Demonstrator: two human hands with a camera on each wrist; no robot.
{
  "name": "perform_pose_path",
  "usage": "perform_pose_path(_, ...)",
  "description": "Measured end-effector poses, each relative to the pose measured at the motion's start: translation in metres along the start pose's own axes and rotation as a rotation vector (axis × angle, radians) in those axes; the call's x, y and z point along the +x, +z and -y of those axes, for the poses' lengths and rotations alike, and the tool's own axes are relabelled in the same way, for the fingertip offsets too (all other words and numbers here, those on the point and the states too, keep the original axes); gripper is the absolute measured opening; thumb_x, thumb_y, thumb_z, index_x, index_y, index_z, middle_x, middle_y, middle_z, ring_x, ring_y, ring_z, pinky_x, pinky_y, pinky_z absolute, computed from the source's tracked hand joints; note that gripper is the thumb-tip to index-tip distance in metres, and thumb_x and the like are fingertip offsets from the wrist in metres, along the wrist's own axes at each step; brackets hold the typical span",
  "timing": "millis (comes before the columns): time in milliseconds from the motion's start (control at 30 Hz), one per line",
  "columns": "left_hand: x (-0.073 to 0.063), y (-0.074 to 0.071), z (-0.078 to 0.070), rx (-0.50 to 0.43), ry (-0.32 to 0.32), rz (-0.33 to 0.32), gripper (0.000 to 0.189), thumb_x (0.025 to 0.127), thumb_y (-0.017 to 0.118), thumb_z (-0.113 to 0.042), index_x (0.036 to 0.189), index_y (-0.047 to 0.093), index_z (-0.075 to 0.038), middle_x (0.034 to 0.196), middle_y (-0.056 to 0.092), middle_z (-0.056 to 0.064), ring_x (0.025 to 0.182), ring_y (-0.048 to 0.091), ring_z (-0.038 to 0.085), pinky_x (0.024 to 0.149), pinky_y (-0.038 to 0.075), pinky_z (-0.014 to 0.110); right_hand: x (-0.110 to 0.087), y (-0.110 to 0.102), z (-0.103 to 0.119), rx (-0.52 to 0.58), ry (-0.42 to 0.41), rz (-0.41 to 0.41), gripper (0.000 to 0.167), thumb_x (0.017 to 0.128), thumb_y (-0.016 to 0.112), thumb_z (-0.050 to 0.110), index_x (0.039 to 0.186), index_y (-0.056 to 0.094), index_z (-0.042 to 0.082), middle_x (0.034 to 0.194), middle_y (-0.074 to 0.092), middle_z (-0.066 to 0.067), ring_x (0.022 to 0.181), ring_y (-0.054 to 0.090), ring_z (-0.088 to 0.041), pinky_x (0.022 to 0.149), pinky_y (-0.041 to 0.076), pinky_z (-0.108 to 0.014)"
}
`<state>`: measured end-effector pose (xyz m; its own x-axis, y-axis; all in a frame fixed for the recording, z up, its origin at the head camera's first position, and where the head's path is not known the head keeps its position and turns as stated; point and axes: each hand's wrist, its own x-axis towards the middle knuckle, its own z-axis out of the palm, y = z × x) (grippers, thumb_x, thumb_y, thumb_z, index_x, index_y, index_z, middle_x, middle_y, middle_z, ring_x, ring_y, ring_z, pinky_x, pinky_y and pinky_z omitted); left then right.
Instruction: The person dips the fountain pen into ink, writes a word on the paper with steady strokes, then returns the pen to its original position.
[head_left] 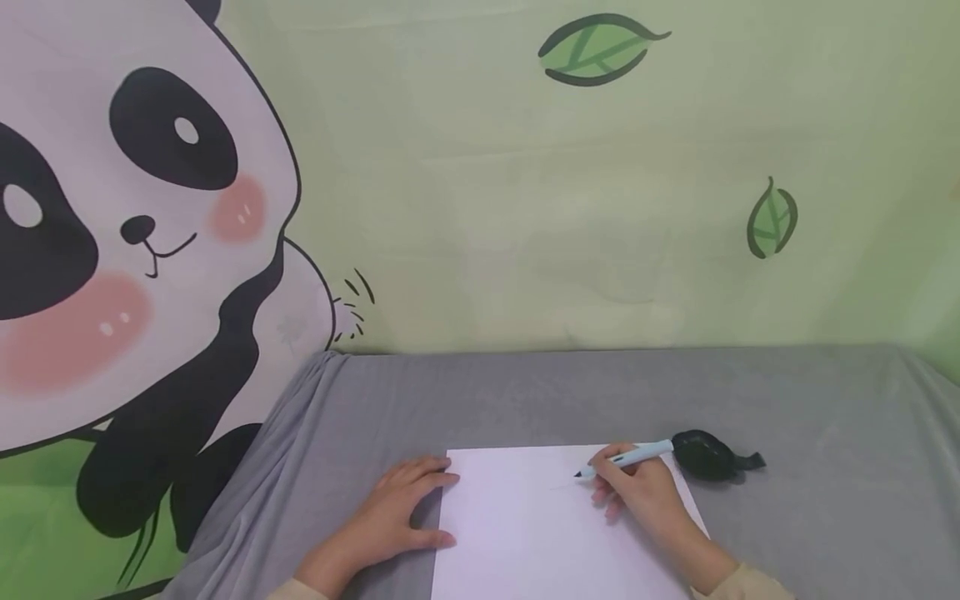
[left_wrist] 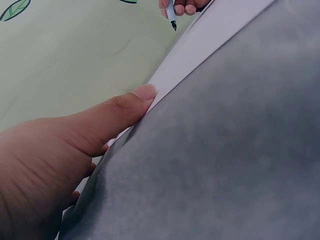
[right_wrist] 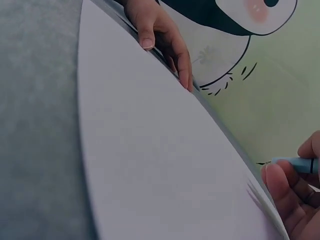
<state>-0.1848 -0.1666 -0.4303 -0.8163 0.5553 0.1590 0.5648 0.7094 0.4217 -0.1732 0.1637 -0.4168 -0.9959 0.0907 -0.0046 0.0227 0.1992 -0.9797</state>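
A white sheet of paper (head_left: 510,525) lies on the grey cloth. My left hand (head_left: 393,508) rests at its left side, with thumb and fingertips on the paper's edge. In the left wrist view the thumb (left_wrist: 117,112) presses the paper's margin. Above the upper right of the sheet, my right hand (head_left: 648,492) holds a light blue pen (head_left: 641,454) between thumb and fingers. The pen's dark tip points left, close over the paper, near a faint thin line. In the right wrist view the pen (right_wrist: 295,165) is partly hidden by the fingers.
A black leaf-shaped object (head_left: 705,456) with a short stem lies just right of the paper's upper corner, beside the pen's back end. Grey cloth (head_left: 825,467) covers the table. Behind it hangs a green backdrop (head_left: 480,183) with a panda and leaves.
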Motion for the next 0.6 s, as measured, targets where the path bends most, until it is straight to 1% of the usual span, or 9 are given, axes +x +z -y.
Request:
perform_pose_path(67,-0.0007,0.0004,0.0004,0.006,0.004,-0.008,0.069,0.074,0.075,-0.053,0.13,0.058,-0.018,0.142,0.051,0.007,0.134,0.043,0.033,0.107,0.031,0.061,-0.0007,0.0012,-0.0003,-0.005,-0.003,0.026,0.021,0.092,0.061,0.011,0.1,0.061,-0.008,0.069,0.064,-0.007,0.051,0.062,-0.013,0.046,0.053,-0.029)
perform_pose_path(167,-0.0002,0.0006,0.0008,0.018,0.011,-0.017,0.068,0.074,0.076,-0.051,0.13,0.058,-0.017,0.142,0.051,0.007,0.134,0.043,0.033,0.107,0.032,0.06,-0.0006,0.003,-0.0007,-0.015,-0.004,0.035,0.02,0.092,0.061,0.01,0.099,0.061,-0.008,0.069,0.065,-0.008,0.051,0.063,-0.014,0.047,0.054,-0.029)
perform_pose_path(267,0.0006,-0.0003,0.0007,0.021,0.018,-0.022,0.068,0.074,0.076,-0.049,0.13,0.058,-0.016,0.141,0.052,0.008,0.134,0.043,0.033,0.107,0.031,0.06,-0.0006,0.005,-0.0008,-0.024,-0.008,0.025,0.017,0.092,0.06,0.008,0.097,0.062,-0.008,0.069,0.065,-0.009,0.05,0.063,-0.015,0.048,0.054,-0.029)
perform_pose_path(433,0.0003,-0.0024,-0.0002,-0.004,0.003,-0.003,0.068,0.074,0.076,-0.048,0.13,0.058,-0.016,0.142,0.051,0.008,0.135,0.042,0.034,0.108,0.03,0.061,0.0002,0.0078,-0.0021,-0.047,-0.018,0.003,0.015,0.092,0.06,0.008,0.096,0.062,-0.007,0.069,0.065,-0.009,0.05,0.061,-0.013,0.047,0.053,-0.027)
perform_pose_path(600,-0.0014,-0.0026,-0.0007,-0.022,-0.003,0.005,0.068,0.074,0.076,-0.05,0.13,0.058,-0.015,0.142,0.05,0.01,0.135,0.041,0.035,0.108,0.029,0.061,0.0013,0.0096,-0.005,-0.07,-0.032,0.004,0.014,0.092,0.061,0.008,0.095,0.062,-0.006,0.068,0.065,-0.007,0.048,0.059,-0.011,0.046,0.052,-0.026)
